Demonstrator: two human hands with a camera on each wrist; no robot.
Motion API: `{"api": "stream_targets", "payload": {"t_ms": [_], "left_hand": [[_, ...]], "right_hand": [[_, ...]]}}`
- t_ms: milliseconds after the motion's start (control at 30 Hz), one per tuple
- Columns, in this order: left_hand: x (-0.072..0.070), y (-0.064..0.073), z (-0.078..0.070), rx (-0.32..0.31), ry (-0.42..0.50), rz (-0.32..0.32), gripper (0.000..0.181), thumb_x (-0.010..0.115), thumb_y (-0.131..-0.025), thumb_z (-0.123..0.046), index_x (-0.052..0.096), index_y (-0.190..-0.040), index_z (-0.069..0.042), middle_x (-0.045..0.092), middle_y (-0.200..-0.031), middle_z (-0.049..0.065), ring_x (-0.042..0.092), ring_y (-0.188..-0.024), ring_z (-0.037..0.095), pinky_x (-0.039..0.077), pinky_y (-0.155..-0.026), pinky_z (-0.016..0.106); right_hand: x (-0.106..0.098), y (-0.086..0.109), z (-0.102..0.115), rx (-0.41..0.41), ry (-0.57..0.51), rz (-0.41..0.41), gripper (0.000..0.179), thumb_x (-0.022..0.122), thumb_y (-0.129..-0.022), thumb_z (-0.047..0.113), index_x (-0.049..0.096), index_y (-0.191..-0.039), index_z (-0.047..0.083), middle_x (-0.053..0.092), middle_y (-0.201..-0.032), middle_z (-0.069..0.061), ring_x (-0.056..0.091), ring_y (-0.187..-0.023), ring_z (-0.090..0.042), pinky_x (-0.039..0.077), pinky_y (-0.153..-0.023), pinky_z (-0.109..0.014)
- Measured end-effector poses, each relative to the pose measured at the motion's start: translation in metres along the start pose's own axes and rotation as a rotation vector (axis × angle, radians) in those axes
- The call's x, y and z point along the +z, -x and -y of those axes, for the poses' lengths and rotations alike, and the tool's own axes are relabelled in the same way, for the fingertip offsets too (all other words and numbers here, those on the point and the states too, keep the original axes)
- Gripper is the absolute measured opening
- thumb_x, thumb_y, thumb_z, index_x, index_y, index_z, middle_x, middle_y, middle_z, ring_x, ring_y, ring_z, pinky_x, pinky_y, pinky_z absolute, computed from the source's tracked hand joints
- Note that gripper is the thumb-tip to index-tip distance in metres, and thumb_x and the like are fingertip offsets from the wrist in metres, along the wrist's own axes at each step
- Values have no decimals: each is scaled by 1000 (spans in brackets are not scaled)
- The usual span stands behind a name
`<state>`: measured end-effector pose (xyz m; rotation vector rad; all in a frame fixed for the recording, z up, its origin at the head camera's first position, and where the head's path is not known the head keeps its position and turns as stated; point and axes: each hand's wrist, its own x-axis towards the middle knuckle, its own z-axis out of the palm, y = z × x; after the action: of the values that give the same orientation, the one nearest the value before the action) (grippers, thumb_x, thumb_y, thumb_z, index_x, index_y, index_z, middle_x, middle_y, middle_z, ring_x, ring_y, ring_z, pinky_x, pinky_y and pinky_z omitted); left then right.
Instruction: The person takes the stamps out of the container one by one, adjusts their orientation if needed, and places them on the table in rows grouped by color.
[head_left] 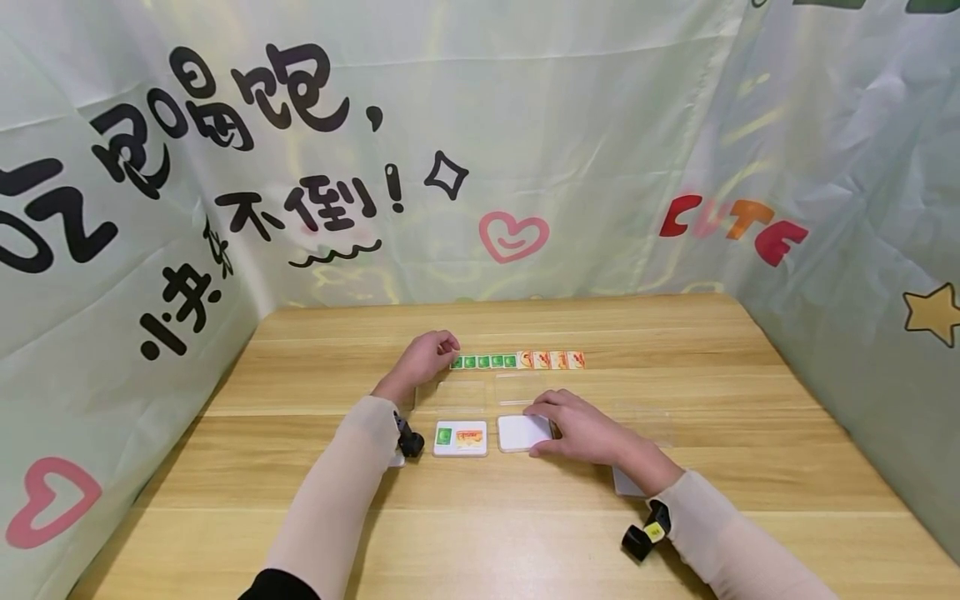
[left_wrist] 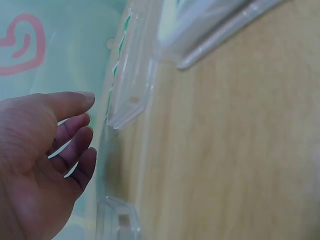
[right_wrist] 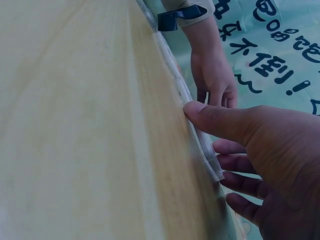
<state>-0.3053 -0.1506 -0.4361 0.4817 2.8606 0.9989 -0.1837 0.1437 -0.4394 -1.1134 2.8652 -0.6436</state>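
Observation:
A row of small green and orange printed pieces (head_left: 517, 361) lies across the table. My left hand (head_left: 429, 357) is at the row's left, green end, its fingers loosely bent; in the left wrist view nothing shows between thumb and fingers. My right hand (head_left: 581, 427) holds a flat white-topped plastic case (head_left: 519, 433) by its near and far edges, thumb in front and fingers behind. The case's clear rim (right_wrist: 207, 155) appears by the thumb in the right wrist view. Left of it lies another case (head_left: 461, 439), with a green piece and an orange piece on its white face.
Clear plastic lids (head_left: 461, 396) lie between the cases and the row, with another clear lid (head_left: 651, 425) to the right. A white case (head_left: 627, 482) is partly hidden under my right forearm. Printed cloth (head_left: 600, 150) surrounds the wooden table (head_left: 480, 533).

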Motion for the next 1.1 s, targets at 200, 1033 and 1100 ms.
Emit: {"api": "stream_targets", "payload": {"t_ms": [200,1033,1100], "left_hand": [[-5,6,-3,-13,24,9,10,63,-97,-15,64,-106,-11,60,-99,4,58,-93,21,50,-77,35],[-24,56,-17,160,-47,8,27,66,-95,-18,63,-118,-4,61,-112,8,56,-106,26,45,-94,42],[-25,61,-15,179,-53,11,28,66,-95,-19,63,-118,-3,61,-113,10,56,-106,27,45,-94,43]], "right_hand": [[0,0,0,-1,-7,4,54,79,-82,38,65,-124,8,59,-121,-5,54,-111,-24,46,-93,-44],[-8,-1,4,-14,-1,17,59,77,-82,43,63,-127,7,58,-123,-6,54,-110,-23,47,-88,-41],[-9,-2,4,-21,6,13,59,76,-83,42,62,-128,7,58,-123,-7,54,-111,-24,47,-90,-42]]}}
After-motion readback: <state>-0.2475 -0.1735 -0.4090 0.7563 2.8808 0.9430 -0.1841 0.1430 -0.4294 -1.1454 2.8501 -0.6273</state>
